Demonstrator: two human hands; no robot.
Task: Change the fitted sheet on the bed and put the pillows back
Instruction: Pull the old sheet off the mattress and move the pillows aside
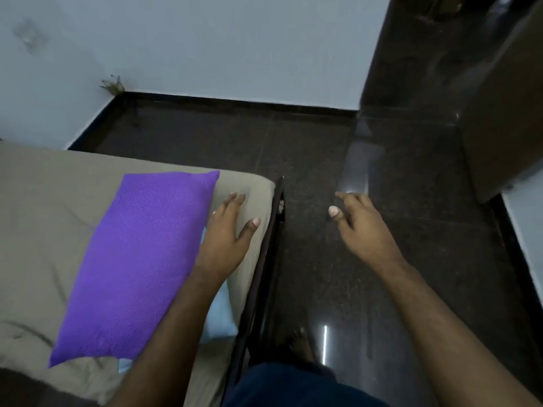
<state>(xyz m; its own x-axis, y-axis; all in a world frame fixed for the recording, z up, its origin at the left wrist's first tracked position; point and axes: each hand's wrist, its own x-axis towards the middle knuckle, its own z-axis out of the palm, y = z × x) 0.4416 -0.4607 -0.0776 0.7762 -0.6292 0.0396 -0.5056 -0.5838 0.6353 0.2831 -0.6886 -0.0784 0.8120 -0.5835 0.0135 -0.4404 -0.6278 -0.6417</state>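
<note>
Both hands (226, 230) (363, 227) hover, fingers relaxed, beside textured rectangular purple pillow (135, 265).

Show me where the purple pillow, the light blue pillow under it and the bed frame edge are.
purple pillow (135, 265), head view, middle of its top face.
light blue pillow (220, 314), head view, the strip showing past the left forearm.
bed frame edge (266, 259), head view, the dark rail beside the mattress.
</note>
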